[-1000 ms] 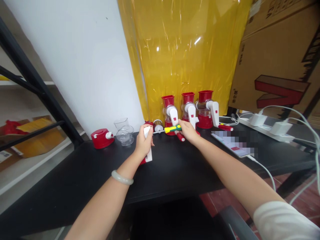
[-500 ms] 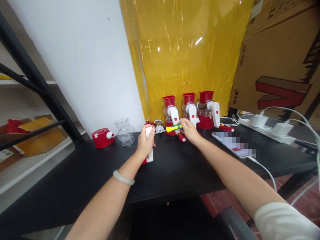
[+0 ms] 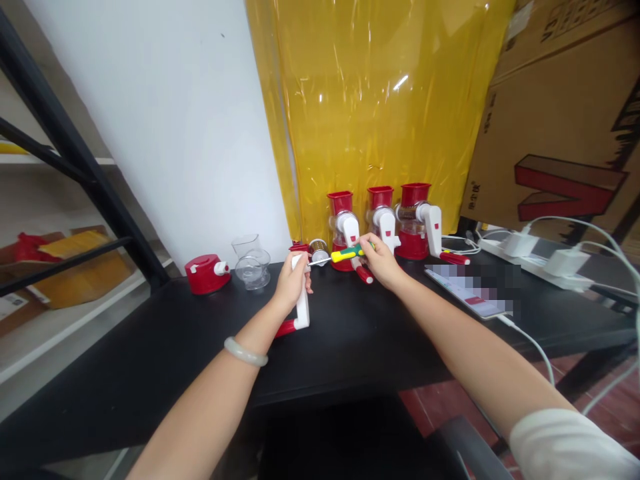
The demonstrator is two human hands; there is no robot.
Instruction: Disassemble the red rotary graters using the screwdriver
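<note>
My left hand point(image 3: 291, 285) is closed around a white crank arm with a red handle point(image 3: 301, 312), held upright on the black table point(image 3: 150, 360). My right hand point(image 3: 380, 259) grips a yellow-and-green screwdriver point(image 3: 347, 253) whose metal tip points left at the top of the crank arm. A small metal drum piece point(image 3: 319, 251) lies just behind the tip. Three red-and-white hand-crank grinders point(image 3: 383, 220) stand in a row behind my right hand.
A red base point(image 3: 205, 273) and a clear plastic cup point(image 3: 251, 261) sit at the back left. A phone point(image 3: 473, 290) on a cable and a white power strip with chargers point(image 3: 530, 257) lie at right. Yellow film, cardboard boxes and a black shelf frame surround the table.
The crank arm in my left hand has tipped slightly so its red handle shows below. The screwdriver stays at its top. The view has shifted a little.
</note>
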